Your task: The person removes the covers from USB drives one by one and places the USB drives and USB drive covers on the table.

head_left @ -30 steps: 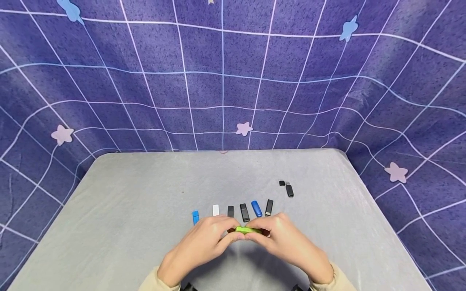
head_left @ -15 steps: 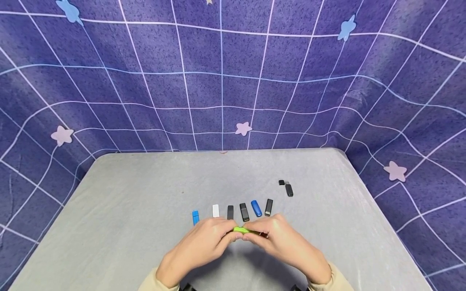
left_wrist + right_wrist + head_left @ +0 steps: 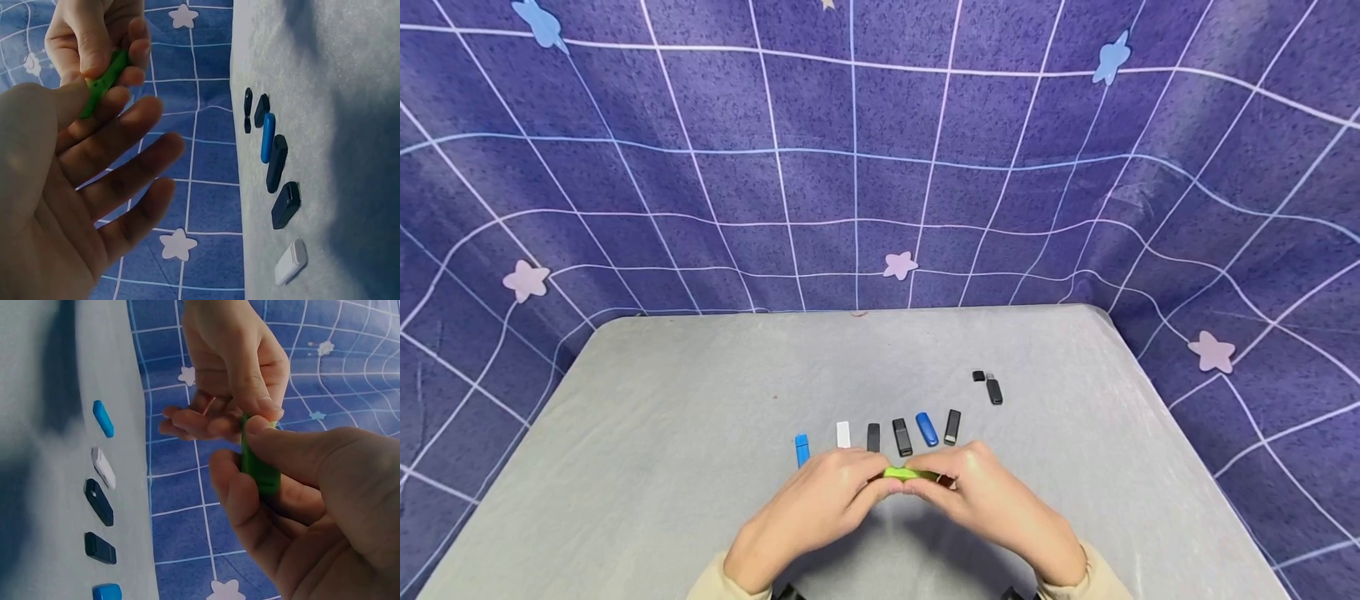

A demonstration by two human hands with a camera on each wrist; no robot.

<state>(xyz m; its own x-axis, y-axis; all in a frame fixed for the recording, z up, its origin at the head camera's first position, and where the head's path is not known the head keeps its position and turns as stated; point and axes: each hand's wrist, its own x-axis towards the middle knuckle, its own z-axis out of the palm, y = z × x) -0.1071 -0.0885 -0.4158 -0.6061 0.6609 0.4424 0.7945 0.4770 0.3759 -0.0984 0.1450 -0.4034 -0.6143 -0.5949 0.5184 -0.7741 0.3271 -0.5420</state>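
A bright green USB stick [image 3: 901, 473] is held level between both hands, over the near middle of the table. My left hand [image 3: 827, 496] pinches one end between thumb and forefinger; in the left wrist view its other fingers are spread loosely. At the opposite end, my right hand [image 3: 988, 498] pinches the stick with its thumb on top and fingers curled beneath. In the right wrist view the green body [image 3: 260, 467] shows below the right thumb, while the fingertips of both hands meet and cover the rest.
Beyond the hands lies a row of USB sticks: light blue [image 3: 802, 449], white [image 3: 843, 433], several black ones [image 3: 902, 437] and a dark blue one [image 3: 927, 429]. Farther right, an uncapped black stick [image 3: 994, 389] lies beside its cap [image 3: 978, 376]. A purple patterned curtain [image 3: 880, 183] hangs behind the grey table.
Both hands keep their pinch on the green USB stick and barely shift. Less green showed between the fingers half a second ago than now. The sticks on the table have stayed put.
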